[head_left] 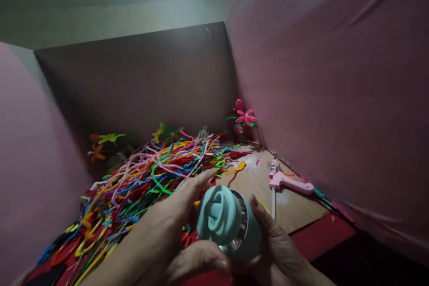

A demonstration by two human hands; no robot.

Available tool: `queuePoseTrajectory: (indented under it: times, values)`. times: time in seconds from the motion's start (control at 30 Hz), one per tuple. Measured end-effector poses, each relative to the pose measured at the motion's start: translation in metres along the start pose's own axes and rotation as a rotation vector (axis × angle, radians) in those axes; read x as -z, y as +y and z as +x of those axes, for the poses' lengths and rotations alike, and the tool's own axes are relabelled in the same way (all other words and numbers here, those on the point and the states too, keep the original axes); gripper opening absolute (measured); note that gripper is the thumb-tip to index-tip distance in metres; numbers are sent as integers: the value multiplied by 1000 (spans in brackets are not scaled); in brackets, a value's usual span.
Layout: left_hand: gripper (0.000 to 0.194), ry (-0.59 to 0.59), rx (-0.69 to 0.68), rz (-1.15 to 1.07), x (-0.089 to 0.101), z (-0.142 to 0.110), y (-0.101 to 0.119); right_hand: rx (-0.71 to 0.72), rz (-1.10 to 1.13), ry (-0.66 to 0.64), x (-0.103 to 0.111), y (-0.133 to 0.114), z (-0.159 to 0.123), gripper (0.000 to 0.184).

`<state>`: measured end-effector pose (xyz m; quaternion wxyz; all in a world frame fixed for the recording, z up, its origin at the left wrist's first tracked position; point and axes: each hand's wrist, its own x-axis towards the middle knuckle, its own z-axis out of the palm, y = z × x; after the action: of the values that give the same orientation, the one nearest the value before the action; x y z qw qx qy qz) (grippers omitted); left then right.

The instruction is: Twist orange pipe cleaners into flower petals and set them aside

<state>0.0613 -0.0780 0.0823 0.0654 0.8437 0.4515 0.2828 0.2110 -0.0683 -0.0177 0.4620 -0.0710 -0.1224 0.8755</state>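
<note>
A teal tumbler [219, 216] with a ridged lid is tilted toward me low in the middle of the head view. Between its lid and its teal body shows a clear, shiny band. My right hand [276, 243] wraps round the body, its thumb along the near right side. Fingers spread and stretched out, my left hand [181, 223] is beside the lid. Its thumb lies near the lower edge of the lid, and I cannot tell whether it touches. The bottom of the tumbler is hidden by the right hand.
A big heap of coloured pipe cleaners [161, 165] covers the left of the table. At right, a pink glue gun [290, 183] lies on a wooden board [298, 212]. Pink pipe-cleaner flowers [246, 117] stand at the back. Pink fabric walls [328, 98] rise on both sides.
</note>
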Motion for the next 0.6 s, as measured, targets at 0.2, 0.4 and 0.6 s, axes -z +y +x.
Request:
queuePoseTrajectory:
  times: [0.2, 0.4, 0.6]
  values:
    - [58, -240, -109, 9, 5, 7, 5, -83, 106, -34, -6, -4, 3, 37]
    - [54, -517, -333, -207, 27, 27, 0, -85, 16, -157, -4, -7, 8, 26]
    - [71, -196, -139, -21, 22, 21, 1, -214, 28, -88, -13, -16, 12, 47]
